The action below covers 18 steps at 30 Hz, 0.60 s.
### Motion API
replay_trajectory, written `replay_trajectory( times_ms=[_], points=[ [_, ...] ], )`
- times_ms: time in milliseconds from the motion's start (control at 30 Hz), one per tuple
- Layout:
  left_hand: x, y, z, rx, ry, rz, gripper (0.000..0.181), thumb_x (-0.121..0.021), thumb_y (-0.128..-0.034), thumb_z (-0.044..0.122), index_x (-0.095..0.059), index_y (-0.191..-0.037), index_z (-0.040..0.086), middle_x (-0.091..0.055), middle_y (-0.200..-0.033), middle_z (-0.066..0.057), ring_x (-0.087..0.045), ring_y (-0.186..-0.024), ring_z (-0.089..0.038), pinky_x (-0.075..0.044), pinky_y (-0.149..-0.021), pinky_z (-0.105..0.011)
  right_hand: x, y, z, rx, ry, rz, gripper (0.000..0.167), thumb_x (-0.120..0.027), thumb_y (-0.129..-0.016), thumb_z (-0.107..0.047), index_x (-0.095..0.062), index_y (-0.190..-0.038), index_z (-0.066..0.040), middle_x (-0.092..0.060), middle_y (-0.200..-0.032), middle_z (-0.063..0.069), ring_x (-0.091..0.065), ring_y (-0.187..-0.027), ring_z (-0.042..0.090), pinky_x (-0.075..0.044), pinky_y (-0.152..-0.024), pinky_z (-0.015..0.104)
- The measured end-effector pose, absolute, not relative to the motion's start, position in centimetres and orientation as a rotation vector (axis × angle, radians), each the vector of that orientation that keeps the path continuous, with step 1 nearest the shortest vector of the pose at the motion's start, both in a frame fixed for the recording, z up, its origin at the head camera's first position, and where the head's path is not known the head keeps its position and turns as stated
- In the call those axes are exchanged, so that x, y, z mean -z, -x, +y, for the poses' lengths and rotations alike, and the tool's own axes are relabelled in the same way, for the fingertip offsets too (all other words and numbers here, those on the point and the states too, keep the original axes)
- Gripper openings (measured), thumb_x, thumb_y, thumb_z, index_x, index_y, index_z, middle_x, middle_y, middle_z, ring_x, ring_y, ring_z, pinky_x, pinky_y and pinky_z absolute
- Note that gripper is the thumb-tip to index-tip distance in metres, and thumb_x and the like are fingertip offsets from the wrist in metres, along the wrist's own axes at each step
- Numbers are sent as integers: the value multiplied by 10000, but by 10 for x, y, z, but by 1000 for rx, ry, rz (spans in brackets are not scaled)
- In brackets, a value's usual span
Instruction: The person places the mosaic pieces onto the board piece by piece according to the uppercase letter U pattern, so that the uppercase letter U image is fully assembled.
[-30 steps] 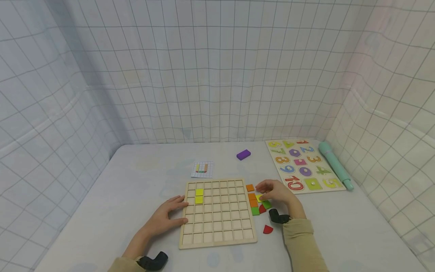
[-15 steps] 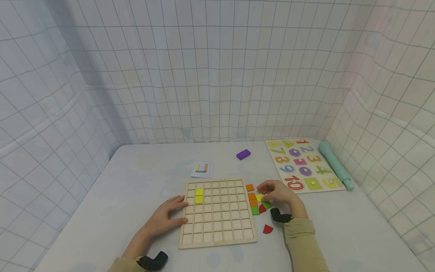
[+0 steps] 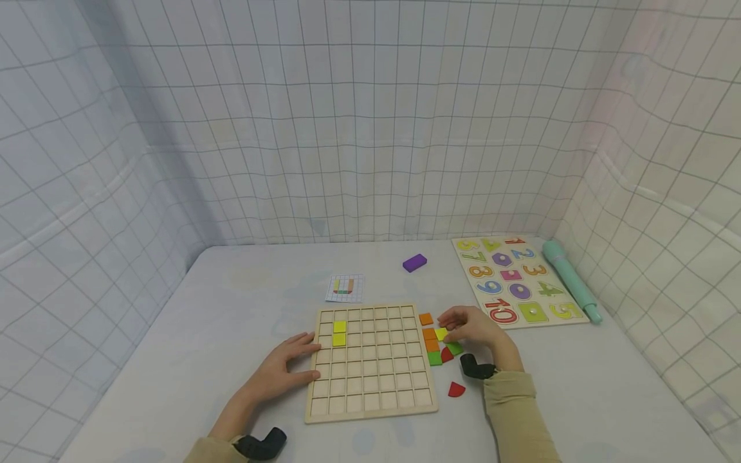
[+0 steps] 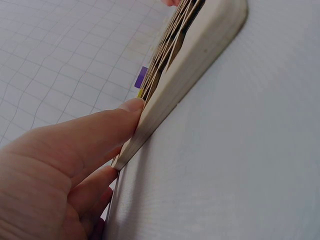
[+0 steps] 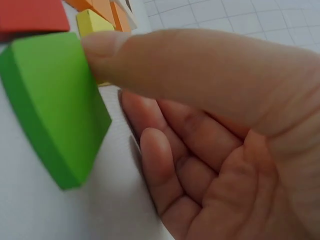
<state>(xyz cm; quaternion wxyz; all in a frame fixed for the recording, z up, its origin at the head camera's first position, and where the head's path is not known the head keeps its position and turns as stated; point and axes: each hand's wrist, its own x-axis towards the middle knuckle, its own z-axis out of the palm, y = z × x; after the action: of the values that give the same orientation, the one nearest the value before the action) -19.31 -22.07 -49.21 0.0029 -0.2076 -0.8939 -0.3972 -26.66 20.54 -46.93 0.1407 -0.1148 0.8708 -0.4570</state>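
Note:
My left hand (image 3: 280, 368) rests at the left edge of a pale wooden grid board (image 3: 370, 415); its thumb and fingers touch the rim. Two yellow square tiles (image 3: 339, 326) sit one below the other in the board's upper left cells. Right of the board, my right hand (image 3: 475, 326) hovers low with loosely bent fingers. Its thumb touches a loose yellow tile (image 5: 95, 22); the index finger is mostly hidden in the right wrist view. A curved green piece (image 5: 55, 95) lies just below the thumb, and a red piece (image 5: 32, 15) is beside it.
Orange tiles (image 3: 430, 339), a green tile (image 3: 435, 359) and a red quarter-circle (image 3: 457, 390) lie along the board's right side. Behind stand a pattern card (image 3: 345, 289) and a purple block (image 3: 415, 263). A number puzzle (image 3: 500, 283) and a mint-green rod (image 3: 573, 283) lie far right.
Under my right thumb, the loose yellow tile has shifted slightly away from me, and more of it shows. My right hand has moved only a little; the left hand stays in place.

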Motion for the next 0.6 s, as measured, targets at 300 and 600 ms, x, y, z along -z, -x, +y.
replay_trajectory(
  times_ms=[300,600],
  points=[
    [492,194,-221,1267,648,-2800,539,-752,-781,377,-626,-1236,118,-433,-1426,-114,-303,-1341,-382,-249,-1033,-620,469,266,203,1286,292,2548,303,-787,-730,-73,-680,-1014,-87,-648,-941,4,-557,-874,186,-489,-805,333],
    [494,194,-221,1249,648,-2803,533,-748,-782,389,-627,-1236,137,-434,-1427,-106,-306,-1339,-382,-250,-1030,-624,474,269,203,1263,233,2592,273,-796,-727,-87,-689,-978,-104,-641,-898,-1,-560,-835,175,-490,-778,322]
  ],
)
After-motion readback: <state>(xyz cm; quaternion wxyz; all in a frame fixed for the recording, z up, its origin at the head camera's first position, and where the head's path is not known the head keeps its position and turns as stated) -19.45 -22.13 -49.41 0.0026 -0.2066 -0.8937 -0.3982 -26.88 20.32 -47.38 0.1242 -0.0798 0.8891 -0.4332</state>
